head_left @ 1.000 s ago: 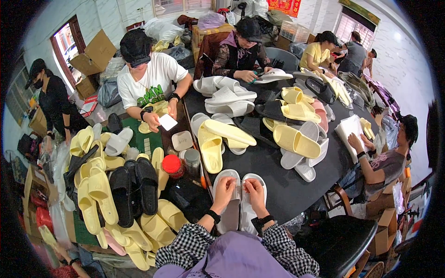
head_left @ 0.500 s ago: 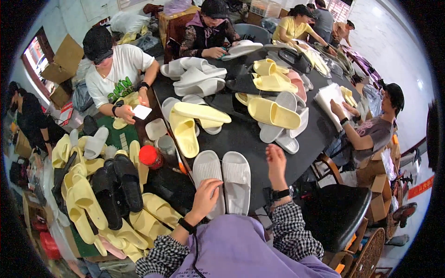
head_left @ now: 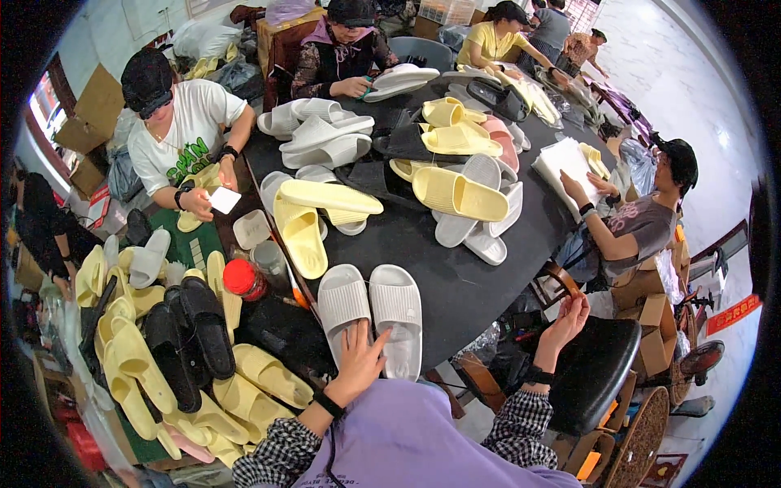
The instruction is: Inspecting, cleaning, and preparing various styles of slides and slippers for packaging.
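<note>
A pair of light grey slide slippers (head_left: pixel 396 305) lies side by side at the near edge of the black table, open toes pointing away from me. My left hand (head_left: pixel 358 362) rests with fingers spread on the left slipper's footbed, just below its ribbed strap, and one finger reaches toward the right slipper. My right hand (head_left: pixel 564 324) is raised beyond the table's right edge, apart from the slippers. Its fingertips are drawn together; whether something thin is between them is too small to make out.
Grey, yellow, black and pink slippers (head_left: pixel 460 195) are heaped across the black table (head_left: pixel 358 248). At left stand a red-lidded jar (head_left: pixel 244 279) and a pile of yellow and black slippers (head_left: pixel 195 333). A black chair (head_left: pixel 594 374) stands at right. Several people sit around the table.
My right hand has swung from above the table out to the right, past its edge. My left hand has gone from curled to spread on the left slipper. The view has shifted slightly.
</note>
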A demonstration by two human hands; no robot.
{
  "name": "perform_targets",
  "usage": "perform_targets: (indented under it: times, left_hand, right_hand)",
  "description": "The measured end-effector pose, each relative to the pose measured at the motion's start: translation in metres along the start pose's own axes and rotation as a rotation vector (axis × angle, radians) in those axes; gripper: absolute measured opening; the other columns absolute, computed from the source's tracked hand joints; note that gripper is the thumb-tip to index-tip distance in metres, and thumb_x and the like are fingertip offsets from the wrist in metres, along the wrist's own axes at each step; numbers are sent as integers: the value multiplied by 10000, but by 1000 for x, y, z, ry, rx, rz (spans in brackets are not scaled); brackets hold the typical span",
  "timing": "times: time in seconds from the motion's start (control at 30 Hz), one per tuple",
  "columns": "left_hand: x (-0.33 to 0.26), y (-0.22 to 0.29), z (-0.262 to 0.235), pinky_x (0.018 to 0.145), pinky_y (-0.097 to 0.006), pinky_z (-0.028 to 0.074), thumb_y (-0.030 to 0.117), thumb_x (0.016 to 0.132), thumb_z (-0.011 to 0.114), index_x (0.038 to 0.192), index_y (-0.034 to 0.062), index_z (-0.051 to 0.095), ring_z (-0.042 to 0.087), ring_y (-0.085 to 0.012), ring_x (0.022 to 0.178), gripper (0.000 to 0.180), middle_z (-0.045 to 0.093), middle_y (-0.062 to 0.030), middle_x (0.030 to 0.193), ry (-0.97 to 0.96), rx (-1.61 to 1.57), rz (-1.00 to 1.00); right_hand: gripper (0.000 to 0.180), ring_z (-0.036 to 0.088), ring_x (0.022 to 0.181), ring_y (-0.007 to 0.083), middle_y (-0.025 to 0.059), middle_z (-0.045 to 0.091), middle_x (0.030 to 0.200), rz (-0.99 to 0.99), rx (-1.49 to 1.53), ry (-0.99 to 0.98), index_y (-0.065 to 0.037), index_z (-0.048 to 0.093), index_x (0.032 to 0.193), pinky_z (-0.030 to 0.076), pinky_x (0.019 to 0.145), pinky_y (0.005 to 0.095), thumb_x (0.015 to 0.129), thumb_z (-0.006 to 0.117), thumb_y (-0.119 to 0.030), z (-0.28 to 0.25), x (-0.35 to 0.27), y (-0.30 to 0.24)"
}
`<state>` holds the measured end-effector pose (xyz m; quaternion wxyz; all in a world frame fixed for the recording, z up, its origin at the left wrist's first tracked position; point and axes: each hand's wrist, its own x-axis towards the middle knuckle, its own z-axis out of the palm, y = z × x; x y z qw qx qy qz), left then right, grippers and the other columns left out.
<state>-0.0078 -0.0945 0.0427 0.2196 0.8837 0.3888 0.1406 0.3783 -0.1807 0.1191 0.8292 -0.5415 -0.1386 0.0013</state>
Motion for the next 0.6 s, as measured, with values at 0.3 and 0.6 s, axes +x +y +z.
perform_targets:
  times: [0.3,0.6]
  left_hand:
    - [7,-9,29,1022,-636,227,294,752,710,1353,93,424,306,-483,1260,695,312,-297,1373,-47,133,-81]
    - [8,-8,25,979,-592,310,381,731,711,1386,89,395,396,-436,1199,784,378,-243,1355,-37,308,-38]
  right_hand:
    - [158,541,846,108,31,616,933,-73,-531,-493,17,632,983,424,753,239,922,546,-100,92,-6,51]
    - [437,642,911,224,137,677,1000,7,-952,-847,-97,611,1204,471,791,309,814,708,-269,218,-12,131]
